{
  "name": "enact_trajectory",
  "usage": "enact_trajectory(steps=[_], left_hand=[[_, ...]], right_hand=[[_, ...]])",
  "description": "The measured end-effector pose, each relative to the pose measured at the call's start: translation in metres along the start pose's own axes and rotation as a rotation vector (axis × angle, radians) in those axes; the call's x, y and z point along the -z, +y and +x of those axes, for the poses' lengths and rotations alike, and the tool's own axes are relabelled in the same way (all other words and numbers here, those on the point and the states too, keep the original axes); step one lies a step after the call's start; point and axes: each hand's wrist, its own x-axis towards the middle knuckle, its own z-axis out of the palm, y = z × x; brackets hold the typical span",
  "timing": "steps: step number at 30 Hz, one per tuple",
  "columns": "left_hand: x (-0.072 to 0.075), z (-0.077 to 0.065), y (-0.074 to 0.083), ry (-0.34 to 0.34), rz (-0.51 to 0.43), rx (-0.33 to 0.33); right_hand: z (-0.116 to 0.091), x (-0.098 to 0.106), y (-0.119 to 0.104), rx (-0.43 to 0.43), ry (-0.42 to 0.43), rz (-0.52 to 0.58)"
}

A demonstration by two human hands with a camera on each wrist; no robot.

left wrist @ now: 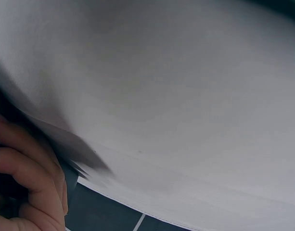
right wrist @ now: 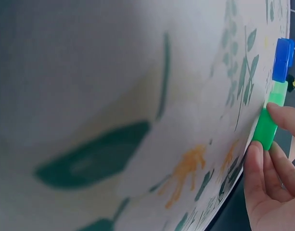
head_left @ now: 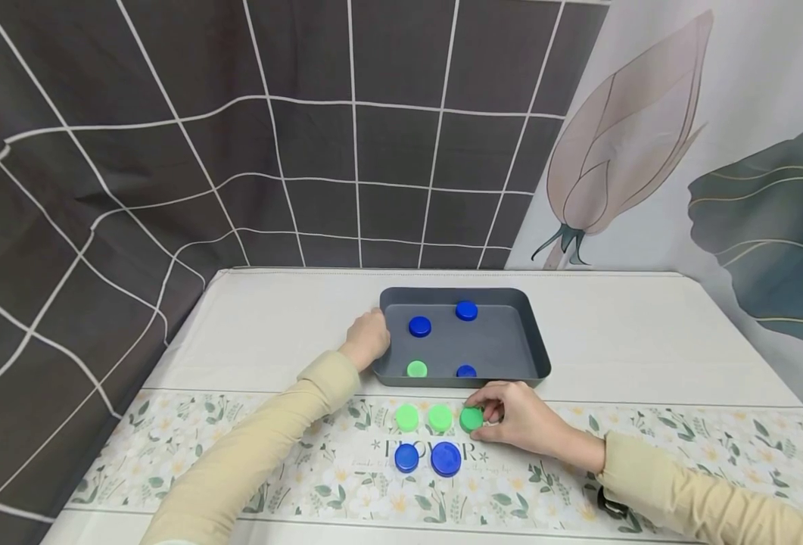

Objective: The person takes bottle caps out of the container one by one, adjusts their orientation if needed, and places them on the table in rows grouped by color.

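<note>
My right hand (head_left: 520,418) pinches a darker green bottle cap (head_left: 471,419) between thumb and fingers on the flowered strip; the right wrist view shows the same green cap (right wrist: 265,130) low by the cloth. Left of it lie two light green caps (head_left: 440,418) in a row. A smaller blue cap (head_left: 406,457) and a larger blue cap (head_left: 446,459) lie below that row. My left hand (head_left: 367,338) grips the left wall of a dark grey tray (head_left: 537,341), its curled fingers (left wrist: 39,178) showing in the left wrist view.
Inside the tray are three blue caps (head_left: 466,310) and one light green cap (head_left: 417,369). The tray stands on a white tablecloth (head_left: 292,325) with a flower-printed band (head_left: 687,446). A dark gridded curtain (head_left: 401,144) hangs behind the table.
</note>
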Motion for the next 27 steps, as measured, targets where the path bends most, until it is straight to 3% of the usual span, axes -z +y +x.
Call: enact_trajectory(steps=[14, 27], left_hand=[[-0.0008, 0.0000, -0.0012, 0.019, 0.004, -0.014], [-0.0009, -0.0003, -0.0016, 0.014, -0.008, -0.021]], right_hand=[[0.0006, -0.0001, 0.0000, 0.014, -0.023, 0.009], [0.0027, 0.0008, -0.0006, 0.015, 0.050, 0.047]])
